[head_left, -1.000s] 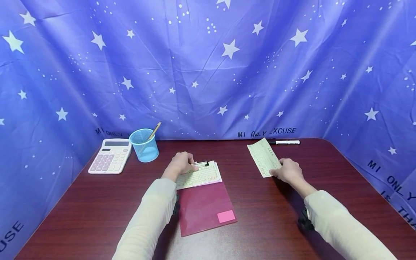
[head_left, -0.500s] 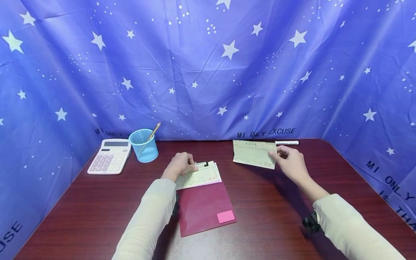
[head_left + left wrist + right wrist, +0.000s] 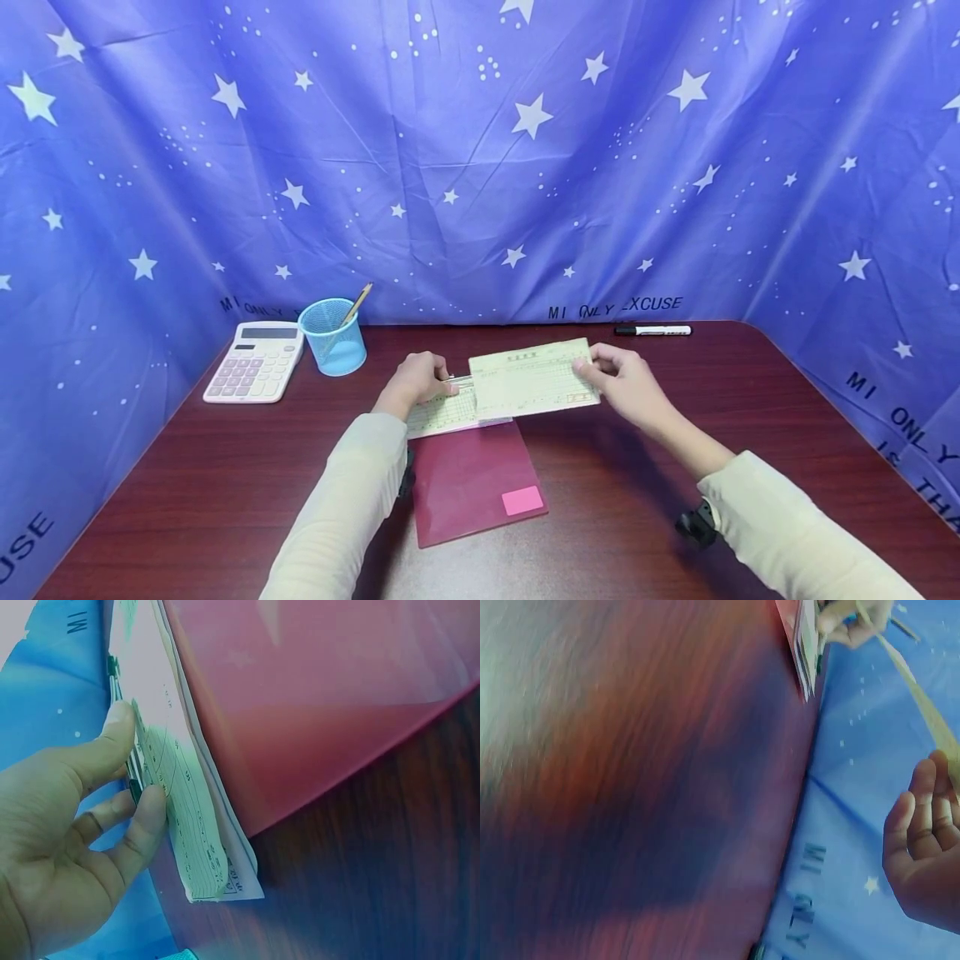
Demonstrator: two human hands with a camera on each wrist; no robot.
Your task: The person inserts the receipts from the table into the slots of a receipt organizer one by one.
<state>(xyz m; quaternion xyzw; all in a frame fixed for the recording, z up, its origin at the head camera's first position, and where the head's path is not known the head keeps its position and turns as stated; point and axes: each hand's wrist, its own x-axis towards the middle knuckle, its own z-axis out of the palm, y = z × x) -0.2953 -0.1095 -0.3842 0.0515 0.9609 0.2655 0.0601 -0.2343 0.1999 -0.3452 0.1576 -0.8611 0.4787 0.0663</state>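
Note:
A maroon clipboard with a pink sticker lies mid-table, a stack of pale green printed forms at its top. At that top edge my left hand grips the metal clip, thumb and fingers bent around it. To the right, my right hand pinches a loose pale green form by its right side. Held up off the table, this sheet overlaps the stack's right part in the head view and hides it. In the right wrist view the same form appears nearly edge-on.
A white calculator and a blue mesh pen cup holding a pencil stand at back left. A black-and-white marker lies near the back right edge. Behind the table hangs a blue star-print cloth.
My right hand has lifted the loose form, turned it sideways and carried it left, over the stack. The marker is now uncovered. My left hand stays at the clip.

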